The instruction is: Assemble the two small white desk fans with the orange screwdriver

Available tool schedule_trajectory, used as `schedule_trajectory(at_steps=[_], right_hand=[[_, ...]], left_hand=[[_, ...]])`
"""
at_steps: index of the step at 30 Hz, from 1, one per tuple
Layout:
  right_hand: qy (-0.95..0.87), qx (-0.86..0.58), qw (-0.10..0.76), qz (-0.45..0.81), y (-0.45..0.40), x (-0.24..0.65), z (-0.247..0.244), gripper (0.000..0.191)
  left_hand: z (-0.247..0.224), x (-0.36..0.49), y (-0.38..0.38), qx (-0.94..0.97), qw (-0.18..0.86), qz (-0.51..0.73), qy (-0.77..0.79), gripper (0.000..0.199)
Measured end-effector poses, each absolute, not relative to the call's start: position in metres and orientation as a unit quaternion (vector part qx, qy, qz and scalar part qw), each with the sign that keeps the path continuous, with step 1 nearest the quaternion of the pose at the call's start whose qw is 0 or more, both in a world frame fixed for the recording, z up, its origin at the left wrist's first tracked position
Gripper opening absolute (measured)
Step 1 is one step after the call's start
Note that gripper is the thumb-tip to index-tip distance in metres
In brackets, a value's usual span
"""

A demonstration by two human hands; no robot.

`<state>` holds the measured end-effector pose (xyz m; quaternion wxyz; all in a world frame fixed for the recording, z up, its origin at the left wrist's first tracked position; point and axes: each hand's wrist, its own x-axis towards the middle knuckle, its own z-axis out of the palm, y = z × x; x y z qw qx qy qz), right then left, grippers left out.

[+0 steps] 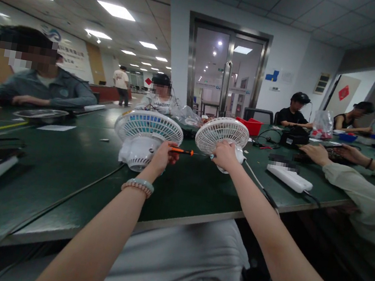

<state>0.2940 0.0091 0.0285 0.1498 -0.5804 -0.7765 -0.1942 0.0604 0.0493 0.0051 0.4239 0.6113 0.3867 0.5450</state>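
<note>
- plainly held an orange-and-black screwdriver (183,151) in the left hand (163,156), narrow around the handle, shaft aimed across the gap between the left fan (138,150) and the right fan (223,131).
- had the right hand (227,156) bunched against the near side of the right fan, fingers close by the far end of the screwdriver and a small bluish part (212,156); could not tell whether pinching that part or only resting beside it.
- saw both fans side by side on the dark green worktop (194,185), the left one just beyond the left hand; could not tell whether touching it.
- seemed most at risk of a slip at the screwdriver's tip, from an off-line push or too loose a hold on the right fan, with bare fingers right in the path.
- might also have lost the small bluish part, through too light a pinch or a sudden twist.
- could easily have nudged the left fan with wrist or knuckles, from working so near its housing.
- risked a tug on either fan as well, from any catch of a forearm on the left cable (94,184) or the right cord (255,177), both trailing toward the front edge.
</note>
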Motion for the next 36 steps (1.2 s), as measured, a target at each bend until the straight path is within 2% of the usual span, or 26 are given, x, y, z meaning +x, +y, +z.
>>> schedule_trajectory(at_steps=[20, 25, 36], right_hand=[[-0.78, -0.574, 0.153, -0.197, 0.013, 0.296, 0.025, 0.021], [-0.78, -0.574, 0.15, -0.197, 0.012, 0.296, 0.026, 0.023], [-0.777, -0.578, 0.149, -0.198, 0.012, 0.296, 0.025, 0.023]], left_hand=[[0.01, 0.066, 0.039, 0.627, 0.385, 0.54, 0.408, 0.022], [0.011, 0.067, 0.039, 0.621, 0.392, 0.542, 0.408, 0.018], [0.008, 0.066, 0.044, 0.595, 0.428, 0.564, 0.379, 0.024]])
